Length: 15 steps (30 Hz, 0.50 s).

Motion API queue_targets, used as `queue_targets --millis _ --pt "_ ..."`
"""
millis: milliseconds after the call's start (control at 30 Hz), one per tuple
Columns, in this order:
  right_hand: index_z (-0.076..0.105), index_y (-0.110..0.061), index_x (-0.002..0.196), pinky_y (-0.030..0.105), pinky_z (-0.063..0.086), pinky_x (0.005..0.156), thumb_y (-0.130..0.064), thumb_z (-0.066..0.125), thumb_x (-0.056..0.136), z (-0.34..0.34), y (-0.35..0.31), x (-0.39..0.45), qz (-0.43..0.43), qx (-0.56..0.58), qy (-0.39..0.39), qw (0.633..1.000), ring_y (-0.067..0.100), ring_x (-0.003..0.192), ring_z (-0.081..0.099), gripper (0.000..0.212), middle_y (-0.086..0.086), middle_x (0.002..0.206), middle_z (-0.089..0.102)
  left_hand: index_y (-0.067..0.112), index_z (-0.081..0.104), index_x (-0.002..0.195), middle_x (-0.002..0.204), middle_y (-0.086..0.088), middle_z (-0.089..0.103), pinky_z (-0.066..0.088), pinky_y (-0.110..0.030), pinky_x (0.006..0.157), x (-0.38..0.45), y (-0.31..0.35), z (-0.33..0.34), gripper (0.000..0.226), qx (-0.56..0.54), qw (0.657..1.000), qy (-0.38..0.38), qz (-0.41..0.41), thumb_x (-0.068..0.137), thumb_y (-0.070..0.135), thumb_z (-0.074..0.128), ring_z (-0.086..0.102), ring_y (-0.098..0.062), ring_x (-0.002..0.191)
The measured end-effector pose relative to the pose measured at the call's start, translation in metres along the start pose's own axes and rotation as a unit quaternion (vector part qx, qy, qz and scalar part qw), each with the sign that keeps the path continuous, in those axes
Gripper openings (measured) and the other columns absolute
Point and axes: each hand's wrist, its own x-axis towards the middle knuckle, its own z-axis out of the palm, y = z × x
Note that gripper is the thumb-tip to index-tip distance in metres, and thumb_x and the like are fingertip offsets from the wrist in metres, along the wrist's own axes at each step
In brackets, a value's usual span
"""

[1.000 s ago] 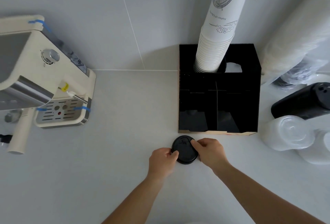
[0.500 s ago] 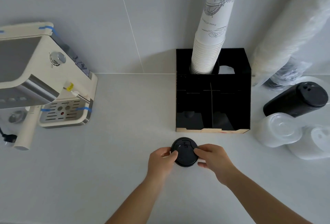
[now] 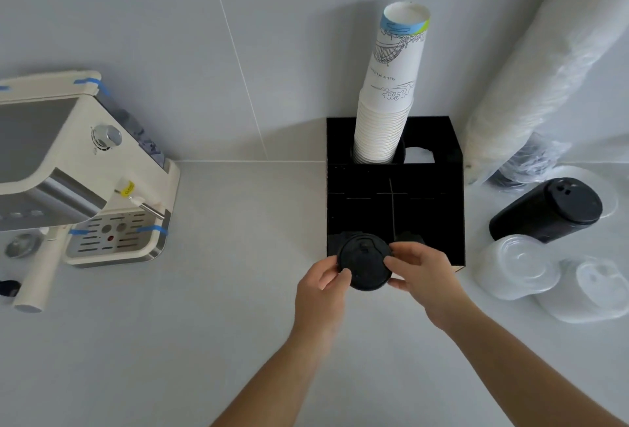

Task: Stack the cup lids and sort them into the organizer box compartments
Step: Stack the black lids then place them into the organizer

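A short stack of black cup lids is held between both hands, lifted just in front of the black organizer box. My left hand grips its left edge and my right hand grips its right edge. The stack overlaps the box's front left compartment from this angle. A longer stack of black lids lies on its side to the right of the box. Clear lids and white lids sit in front of that stack.
A tall stack of paper cups stands in the box's back left hole. A bagged sleeve of cups leans on the wall at the right. A cream espresso machine stands at the left on the white counter.
Both hands have lifted the black lid stack off the counter and carried it toward the box's front edge. The view has tilted up a little.
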Motion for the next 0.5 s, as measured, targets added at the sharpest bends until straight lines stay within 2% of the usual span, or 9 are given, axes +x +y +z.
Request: queue_targets --millis 67,133,233,300,367,433,500 --pt "0.07 -0.027 0.089 0.035 0.06 0.084 -0.005 0.066 0.09 0.002 -0.011 0.008 -0.004 -0.009 0.006 1.0 0.022 0.095 0.071 0.022 0.001 0.095 0.075 0.037 0.065 0.108 0.103 0.022 0.071 0.047 -0.02 0.091 0.003 0.008 0.005 0.025 0.007 0.999 -0.05 0.005 0.093 0.02 0.056 0.063 0.007 0.102" --pt "0.069 -0.031 0.083 0.04 0.06 0.088 -0.006 0.064 0.092 0.005 -0.017 0.017 -0.005 -0.02 0.012 1.0 0.025 0.095 0.071 0.026 0.0 0.092 0.075 0.042 0.061 0.113 0.109 0.031 0.065 0.043 -0.025 0.101 0.008 0.015 0.008 0.024 0.01 0.995 -0.096 -0.023 0.097 0.031 0.046 0.056 0.011 0.107" --pt "0.068 -0.03 0.08 0.043 0.057 0.095 -0.017 0.058 0.098 0.014 -0.025 0.027 0.019 0.022 -0.004 1.0 0.026 0.099 0.068 0.023 0.002 0.093 0.073 0.038 0.058 0.114 0.124 0.022 0.056 0.034 -0.032 0.113 0.023 0.019 0.009 0.026 -0.031 0.99 -0.108 -0.083 0.098 0.042 0.038 0.048 0.003 0.115" --pt "0.069 -0.027 0.089 0.04 0.053 0.1 -0.031 0.053 0.1 0.019 -0.026 0.035 0.058 0.057 -0.034 0.996 0.023 0.106 0.067 0.02 0.002 0.101 0.073 0.034 0.047 0.137 0.137 0.016 0.047 0.032 -0.032 0.114 0.031 0.021 0.01 0.044 -0.056 0.987 -0.104 -0.108 0.097 0.051 0.038 0.042 -0.002 0.125" --pt "0.069 -0.024 0.101 0.038 0.049 0.105 -0.045 0.046 0.1 0.025 -0.024 0.045 0.085 0.052 -0.07 0.993 0.021 0.113 0.064 0.031 0.001 0.111 0.072 0.03 0.037 0.146 0.14 0.014 0.044 0.029 -0.032 0.116 0.038 0.022 0.012 0.056 -0.083 0.982 -0.11 -0.129 0.096 0.055 0.038 0.036 -0.003 0.133" --pt "0.065 -0.018 0.122 0.037 0.045 0.108 -0.057 0.04 0.097 0.028 -0.021 0.057 0.109 0.044 -0.081 0.99 0.02 0.117 0.061 0.053 0.001 0.119 0.07 0.029 0.04 0.144 0.128 0.018 0.051 0.027 -0.032 0.117 0.042 0.026 0.016 0.055 -0.107 0.977 -0.117 -0.144 0.096 0.055 0.036 0.038 -0.001 0.128" --pt "0.058 -0.013 0.134 0.03 0.044 0.103 -0.059 0.036 0.098 0.03 -0.02 0.062 0.132 0.062 -0.083 0.986 0.019 0.114 0.06 0.063 -0.002 0.112 0.068 0.029 0.044 0.14 0.108 0.023 0.057 0.027 -0.031 0.117 0.048 0.027 0.021 0.052 -0.119 0.975 -0.11 -0.152 0.097 0.055 0.034 0.042 0.0 0.118"
